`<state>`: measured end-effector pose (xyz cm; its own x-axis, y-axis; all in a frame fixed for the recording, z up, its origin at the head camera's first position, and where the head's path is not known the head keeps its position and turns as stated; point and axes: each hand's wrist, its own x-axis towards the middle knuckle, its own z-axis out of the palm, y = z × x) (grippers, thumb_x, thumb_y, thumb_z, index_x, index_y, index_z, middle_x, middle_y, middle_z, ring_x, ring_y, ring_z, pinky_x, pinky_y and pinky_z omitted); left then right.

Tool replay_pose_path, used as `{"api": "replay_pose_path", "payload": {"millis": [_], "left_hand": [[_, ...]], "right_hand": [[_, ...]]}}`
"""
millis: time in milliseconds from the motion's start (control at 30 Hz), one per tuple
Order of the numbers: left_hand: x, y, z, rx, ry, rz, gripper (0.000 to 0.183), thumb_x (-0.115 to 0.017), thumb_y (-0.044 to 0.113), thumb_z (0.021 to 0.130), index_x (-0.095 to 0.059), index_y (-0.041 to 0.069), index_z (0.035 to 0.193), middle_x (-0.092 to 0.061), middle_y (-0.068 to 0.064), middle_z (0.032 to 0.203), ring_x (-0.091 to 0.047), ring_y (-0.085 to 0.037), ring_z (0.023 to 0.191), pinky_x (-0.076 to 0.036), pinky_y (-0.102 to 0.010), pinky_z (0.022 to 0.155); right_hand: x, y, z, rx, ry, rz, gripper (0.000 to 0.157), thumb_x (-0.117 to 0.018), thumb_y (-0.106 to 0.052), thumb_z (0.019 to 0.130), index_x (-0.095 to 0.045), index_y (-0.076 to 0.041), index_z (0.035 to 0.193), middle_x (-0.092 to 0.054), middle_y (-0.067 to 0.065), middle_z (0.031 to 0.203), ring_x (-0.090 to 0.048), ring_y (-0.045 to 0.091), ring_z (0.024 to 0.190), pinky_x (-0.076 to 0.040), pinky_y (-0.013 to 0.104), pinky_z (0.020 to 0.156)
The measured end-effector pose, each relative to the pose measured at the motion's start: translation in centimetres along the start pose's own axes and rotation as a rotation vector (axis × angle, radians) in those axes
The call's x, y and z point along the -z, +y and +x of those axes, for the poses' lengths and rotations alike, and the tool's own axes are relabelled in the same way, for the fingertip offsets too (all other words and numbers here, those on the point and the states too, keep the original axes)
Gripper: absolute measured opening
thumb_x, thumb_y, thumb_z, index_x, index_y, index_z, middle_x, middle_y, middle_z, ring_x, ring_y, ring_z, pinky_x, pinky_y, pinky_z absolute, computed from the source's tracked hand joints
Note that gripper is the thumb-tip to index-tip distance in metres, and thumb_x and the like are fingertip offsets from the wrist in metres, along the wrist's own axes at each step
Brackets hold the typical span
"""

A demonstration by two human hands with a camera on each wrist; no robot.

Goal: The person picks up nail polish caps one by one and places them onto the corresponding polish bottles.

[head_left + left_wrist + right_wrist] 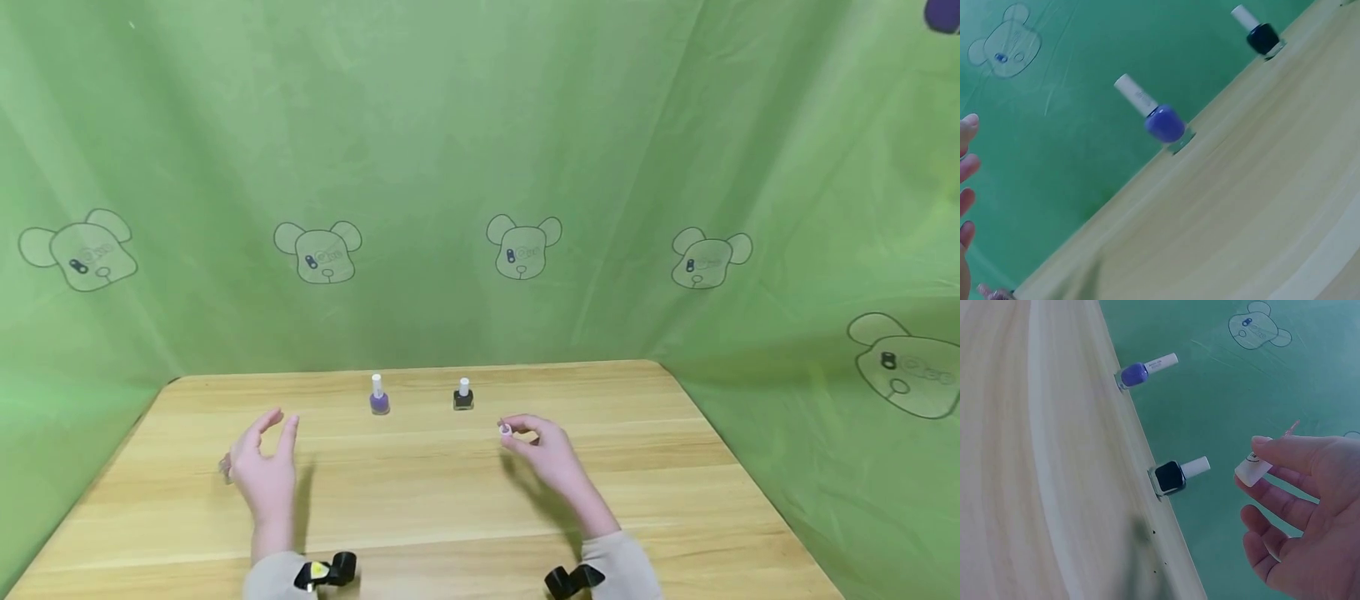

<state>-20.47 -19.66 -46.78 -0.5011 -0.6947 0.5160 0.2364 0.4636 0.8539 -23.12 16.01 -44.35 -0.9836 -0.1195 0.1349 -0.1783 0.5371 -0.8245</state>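
Observation:
Between the thumb and fingers of my right hand is a white nail polish cap, pinched in the air above the table. A thin pinkish brush sticks out of it. My left hand is raised over the left of the table, thumb and fingers apart, holding nothing. Close by that hand is a small pinkish bottle, partly hidden behind it in the head view. A purple nail polish bottle and a black nail polish bottle stand upright with white caps on, farther back between the hands.
The wooden table ends at the back against a green curtain printed with bear heads. More curtain hangs at both sides. Several dark specks mark the wood near the black bottle in the right wrist view.

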Motion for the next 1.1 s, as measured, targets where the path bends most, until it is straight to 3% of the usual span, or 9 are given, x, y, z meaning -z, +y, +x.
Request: {"api": "replay_pose_path", "payload": {"millis": [167, 233, 367, 433, 533, 667, 800, 1000, 1100], "left_hand": [[1.1, -0.9, 0.6, 0.014, 0.055, 0.022, 0.029, -0.078, 0.012, 0.082, -0.071, 0.0, 0.107, -0.072, -0.01, 0.101, -0.039, 0.01, 0.092, -0.03, -0.015, 0.087], [1.5, -1.4, 0.8, 0.018, 0.088, 0.03, 0.029, -0.079, 0.011, 0.081, -0.071, -0.001, 0.107, -0.069, 0.004, 0.089, -0.038, 0.007, 0.087, -0.03, -0.013, 0.081], [2.3, -2.3, 1.2, 0.041, 0.129, 0.033, 0.03, -0.08, 0.011, 0.079, -0.072, 0.0, 0.106, -0.049, 0.032, 0.075, -0.041, 0.003, 0.083, -0.03, -0.017, 0.089], [2.6, -2.7, 1.3, 0.063, 0.13, 0.039, 0.031, -0.081, 0.012, 0.079, -0.072, 0.0, 0.107, -0.05, 0.03, 0.075, -0.042, 0.002, 0.088, -0.03, -0.022, 0.096], [3.1, -3.0, 1.4, 0.14, 0.112, 0.077, 0.036, -0.081, 0.016, 0.079, -0.071, 0.004, 0.111, -0.067, 0.009, 0.091, -0.039, -0.001, 0.102, -0.031, -0.029, 0.1], [3.9, -3.4, 1.5, 0.243, 0.056, 0.134, 0.043, -0.08, 0.019, 0.081, -0.067, 0.006, 0.12, -0.064, -0.018, 0.125, -0.04, -0.023, 0.12, -0.03, -0.042, 0.108], [4.6, -3.8, 1.7, 0.331, -0.028, 0.167, 0.051, -0.077, 0.022, 0.084, -0.06, 0.007, 0.129, -0.053, -0.022, 0.139, -0.033, -0.039, 0.133, -0.022, -0.054, 0.114], [5.5, -4.0, 2.1, 0.473, -0.19, 0.202, 0.062, -0.072, 0.026, 0.088, -0.046, 0.011, 0.143, -0.035, -0.023, 0.152, -0.019, -0.045, 0.143, -0.012, -0.063, 0.118], [5.8, -4.2, 2.4, 0.496, -0.237, 0.22, 0.064, -0.071, 0.023, 0.089, -0.043, 0.009, 0.144, -0.038, -0.025, 0.151, -0.023, -0.048, 0.141, -0.013, -0.062, 0.118]], "right_hand": [[-0.6, -0.1, 0.0, 0.012, -0.014, -0.023, 0.025, -0.071, -0.016, 0.086, -0.07, -0.014, 0.111, -0.071, 0.002, 0.108, -0.061, 0.024, 0.103, -0.049, 0.027, 0.079], [-0.9, -0.1, 0.0, 0.018, -0.021, -0.031, 0.025, -0.071, -0.015, 0.086, -0.07, -0.014, 0.111, -0.071, 0.001, 0.108, -0.062, 0.024, 0.104, -0.049, 0.027, 0.08], [-1.4, -0.1, -0.1, 0.025, -0.04, -0.028, 0.024, -0.071, -0.013, 0.086, -0.071, -0.015, 0.11, -0.072, 0.001, 0.107, -0.062, 0.023, 0.103, -0.049, 0.029, 0.081], [-1.6, -0.2, -0.2, 0.029, -0.049, -0.025, 0.023, -0.071, -0.013, 0.086, -0.071, -0.016, 0.11, -0.072, 0.001, 0.107, -0.061, 0.024, 0.104, -0.049, 0.03, 0.082], [-1.9, -0.3, -0.3, 0.032, -0.068, -0.032, 0.023, -0.071, -0.014, 0.087, -0.07, -0.017, 0.11, -0.071, 0.0, 0.108, -0.061, 0.026, 0.105, -0.05, 0.032, 0.083], [-2.3, -0.4, -0.4, 0.045, -0.086, -0.051, 0.023, -0.07, -0.017, 0.087, -0.07, -0.018, 0.11, -0.071, 0.0, 0.11, -0.06, 0.025, 0.106, -0.052, 0.034, 0.086], [-2.6, -0.4, -0.5, 0.057, -0.098, -0.062, 0.022, -0.071, -0.017, 0.087, -0.071, -0.018, 0.109, -0.071, 0.001, 0.111, -0.06, 0.024, 0.106, -0.053, 0.035, 0.085], [-2.9, -0.7, -0.7, 0.058, -0.113, -0.056, 0.021, -0.073, -0.016, 0.085, -0.072, -0.017, 0.106, -0.071, 0.003, 0.11, -0.059, 0.022, 0.104, -0.053, 0.036, 0.085], [-3.0, -0.8, -0.7, 0.066, -0.127, -0.064, 0.02, -0.073, -0.018, 0.085, -0.072, -0.017, 0.106, -0.071, 0.003, 0.11, -0.059, 0.022, 0.105, -0.054, 0.038, 0.086]]}}
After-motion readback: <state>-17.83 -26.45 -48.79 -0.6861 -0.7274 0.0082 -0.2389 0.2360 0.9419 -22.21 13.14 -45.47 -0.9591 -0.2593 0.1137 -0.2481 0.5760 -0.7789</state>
